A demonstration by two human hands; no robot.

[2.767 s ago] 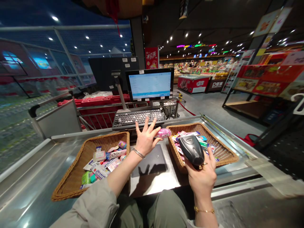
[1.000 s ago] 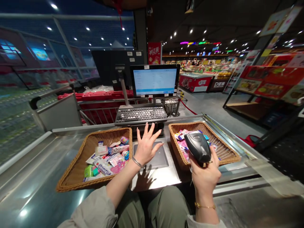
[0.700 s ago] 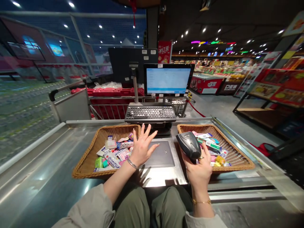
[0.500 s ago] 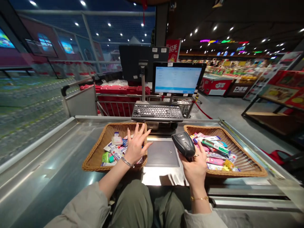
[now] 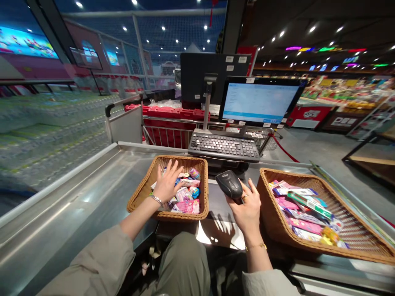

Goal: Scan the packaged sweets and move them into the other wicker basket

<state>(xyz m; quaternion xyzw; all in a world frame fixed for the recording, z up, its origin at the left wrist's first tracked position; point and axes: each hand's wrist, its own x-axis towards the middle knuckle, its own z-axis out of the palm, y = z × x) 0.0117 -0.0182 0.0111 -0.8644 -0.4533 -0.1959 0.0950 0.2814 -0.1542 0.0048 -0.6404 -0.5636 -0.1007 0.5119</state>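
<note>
My left hand (image 5: 168, 181) is over the left wicker basket (image 5: 140, 192), fingers spread above the small packaged goods (image 5: 189, 205) inside it. Whether its fingertips touch any of them I cannot tell. A black handheld barcode scanner (image 5: 228, 184) is gripped in my right hand (image 5: 247, 205), its head pointing left over the counter between the two baskets. To the right of that hand stands a second wicker basket (image 5: 367, 230). It holds several small packages, among them a long green box (image 5: 310, 204) and pink packs.
A keyboard (image 5: 224, 146) and a lit monitor (image 5: 261, 102) stand behind the baskets, beside the dark back of another screen (image 5: 194, 78). The metal counter (image 5: 89, 205) stretches to the left. Beyond it is a shopping cart (image 5: 166, 135) with red crates.
The view has turned left, so the counter and baskets appear farther right. My left hand has moved left across its basket, uncovering packages on the right side. The scanner stays in my right hand.
</note>
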